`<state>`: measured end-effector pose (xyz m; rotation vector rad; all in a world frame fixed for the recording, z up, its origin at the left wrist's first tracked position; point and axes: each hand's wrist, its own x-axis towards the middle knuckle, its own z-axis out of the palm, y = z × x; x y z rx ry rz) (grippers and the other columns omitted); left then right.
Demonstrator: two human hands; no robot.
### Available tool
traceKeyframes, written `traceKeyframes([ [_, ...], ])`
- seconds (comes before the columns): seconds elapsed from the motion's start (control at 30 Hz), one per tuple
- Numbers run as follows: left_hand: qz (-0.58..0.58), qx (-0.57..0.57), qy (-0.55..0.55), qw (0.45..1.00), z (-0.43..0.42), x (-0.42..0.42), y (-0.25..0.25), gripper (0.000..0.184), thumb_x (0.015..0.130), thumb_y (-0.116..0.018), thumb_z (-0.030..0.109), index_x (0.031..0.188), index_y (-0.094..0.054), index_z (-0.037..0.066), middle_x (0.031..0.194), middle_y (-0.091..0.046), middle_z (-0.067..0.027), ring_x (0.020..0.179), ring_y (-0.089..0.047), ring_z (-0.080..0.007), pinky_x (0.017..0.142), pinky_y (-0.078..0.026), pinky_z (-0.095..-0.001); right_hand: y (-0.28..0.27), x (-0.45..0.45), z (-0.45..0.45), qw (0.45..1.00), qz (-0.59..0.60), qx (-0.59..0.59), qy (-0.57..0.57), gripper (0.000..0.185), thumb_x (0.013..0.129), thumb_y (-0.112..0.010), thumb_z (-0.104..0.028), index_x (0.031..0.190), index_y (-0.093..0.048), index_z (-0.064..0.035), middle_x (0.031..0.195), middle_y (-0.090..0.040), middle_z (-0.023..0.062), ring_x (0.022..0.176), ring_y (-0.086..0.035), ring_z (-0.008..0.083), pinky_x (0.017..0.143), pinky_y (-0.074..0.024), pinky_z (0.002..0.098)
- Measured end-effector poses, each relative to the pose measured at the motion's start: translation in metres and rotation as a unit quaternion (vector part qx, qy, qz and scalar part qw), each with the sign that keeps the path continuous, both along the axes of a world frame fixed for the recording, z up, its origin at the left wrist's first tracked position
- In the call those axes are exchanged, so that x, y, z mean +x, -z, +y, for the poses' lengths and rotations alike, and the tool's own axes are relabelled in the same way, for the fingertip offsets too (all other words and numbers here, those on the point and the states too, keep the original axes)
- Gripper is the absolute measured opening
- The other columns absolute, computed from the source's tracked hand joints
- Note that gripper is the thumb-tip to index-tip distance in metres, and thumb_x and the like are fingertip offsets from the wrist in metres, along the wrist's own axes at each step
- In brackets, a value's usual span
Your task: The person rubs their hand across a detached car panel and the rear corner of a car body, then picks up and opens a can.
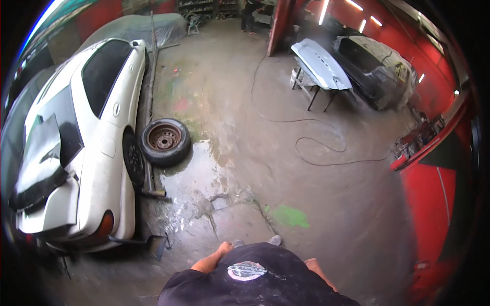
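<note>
My left hand (224,248) hangs low beside my dark shirt (245,285), its fingers looking curled in. Whether anything is inside it, I cannot make out. On the other side of my body, my right hand (311,263) is mostly hidden by the shirt, and its fingers do not show. Neither hand visibly touches a thing around me. The tips of my shoes (275,239) show just past the shirt, on the wet concrete floor (237,222).
A white car (107,153) stands at left, with a tyre on a rusty rim (165,142) beside it. A pale car panel (321,64) rests on a stand. A hose (326,164) snakes over the floor. A dark, partly covered car (377,71) and another person (248,15) are farther back.
</note>
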<state>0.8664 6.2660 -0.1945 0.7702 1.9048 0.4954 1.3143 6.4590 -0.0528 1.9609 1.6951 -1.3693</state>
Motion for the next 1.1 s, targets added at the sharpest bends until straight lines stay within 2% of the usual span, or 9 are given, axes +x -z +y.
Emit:
traceKeyframes([
  [0.03,0.010,-0.004,0.049,0.999,0.002,-0.008,-0.011,0.044,0.088,-0.057,0.036,0.111,-0.066,0.000,0.102,-0.068,-0.0241,0.090,-0.068,-0.0352,0.079,-0.055,-0.0428,0.017,0.008,-0.001,1.000,0.018,0.015,0.008,0.022,0.088,-0.050,-0.004,0.090,-0.071,-0.0050,0.075,-0.067,0.0099,0.057,-0.064,0.0194,0.048,-0.0550,0.0352],
  [0.17,-0.098,-0.081,-0.051,0.991,0.025,-0.038,-0.031,0.043,0.094,-0.052,0.030,0.121,-0.057,-0.004,0.085,-0.068,-0.0169,0.061,-0.068,-0.0244,0.048,-0.057,-0.0389,0.030,-0.025,-0.006,0.996,0.076,0.039,0.016,0.022,0.083,-0.054,-0.008,0.095,-0.071,-0.0015,0.083,-0.070,0.0135,0.068,-0.068,0.0230,0.062,-0.0566,0.0365],
  [0.33,-0.063,-0.034,-0.062,0.996,0.059,-0.067,-0.030,0.038,0.093,-0.053,0.030,0.109,-0.062,-0.005,0.076,-0.066,-0.0150,0.059,-0.067,-0.0236,0.049,-0.058,-0.0391,0.016,-0.058,-0.011,0.990,0.037,0.098,-0.099,0.032,0.074,-0.059,-0.012,0.102,-0.069,0.0018,0.093,-0.072,0.0157,0.082,-0.069,0.0246,0.079,-0.0535,0.0340],
  [0.57,-0.105,-0.018,-0.051,0.993,0.074,-0.038,-0.041,0.037,0.091,-0.053,0.027,0.112,-0.062,-0.002,0.080,-0.067,-0.0128,0.062,-0.068,-0.0225,0.050,-0.057,-0.0363,0.013,-0.018,-0.043,0.997,0.072,0.011,0.022,0.030,0.073,-0.060,-0.011,0.100,-0.071,-0.0039,0.083,-0.071,0.0151,0.077,-0.068,0.0276,0.074,-0.0543,0.0342],
  [0.63,-0.110,-0.050,-0.013,0.993,0.065,-0.022,-0.045,0.042,0.091,-0.054,0.030,0.117,-0.060,-0.003,0.093,-0.068,-0.0180,0.076,-0.068,-0.0275,0.061,-0.058,-0.0399,0.013,-0.002,-0.055,0.997,0.065,0.043,-0.002,0.028,0.073,-0.060,-0.010,0.097,-0.071,-0.0030,0.078,-0.070,0.0154,0.072,-0.068,0.0273,0.071,-0.0544,0.0349],
  [0.73,-0.013,0.009,0.112,0.994,0.038,-0.008,-0.001,0.043,0.087,-0.055,0.031,0.113,-0.063,-0.002,0.099,-0.067,-0.0248,0.089,-0.068,-0.0347,0.076,-0.054,-0.0437,0.115,0.050,-0.062,0.909,0.040,0.274,-0.312,0.021,0.074,-0.061,-0.009,0.091,-0.071,-0.0003,0.075,-0.069,0.0161,0.068,-0.067,0.0262,0.068,-0.0540,0.0360],
  [0.87,-0.031,0.001,0.132,0.991,0.018,-0.010,-0.012,0.044,0.081,-0.055,0.032,0.106,-0.066,-0.002,0.102,-0.063,-0.0303,0.103,-0.061,-0.0415,0.094,-0.044,-0.0438,0.118,0.031,-0.079,0.971,0.088,0.162,-0.151,0.019,0.075,-0.062,-0.012,0.088,-0.072,-0.0017,0.083,-0.070,0.0182,0.074,-0.069,0.0266,0.072,-0.0541,0.0359],
  [0.97,-0.014,-0.026,0.117,0.993,0.014,-0.022,-0.033,0.038,0.084,-0.052,0.027,0.102,-0.066,-0.003,0.091,-0.068,-0.0233,0.081,-0.069,-0.0327,0.068,-0.057,-0.0419,0.060,-0.006,-0.074,0.988,0.101,0.102,-0.062,0.019,0.074,-0.062,-0.012,0.087,-0.073,-0.0016,0.084,-0.070,0.0188,0.077,-0.070,0.0276,0.073,-0.0539,0.0358],
  [1.1,-0.105,-0.114,0.022,0.988,0.023,-0.046,-0.027,0.034,0.088,-0.050,0.024,0.102,-0.064,-0.003,0.081,-0.068,-0.0142,0.064,-0.069,-0.0243,0.048,-0.058,-0.0366,0.113,0.001,-0.055,0.986,0.120,0.116,-0.020,0.022,0.074,-0.061,-0.008,0.090,-0.072,0.0011,0.075,-0.069,0.0178,0.067,-0.067,0.0257,0.068,-0.0541,0.0354],
])
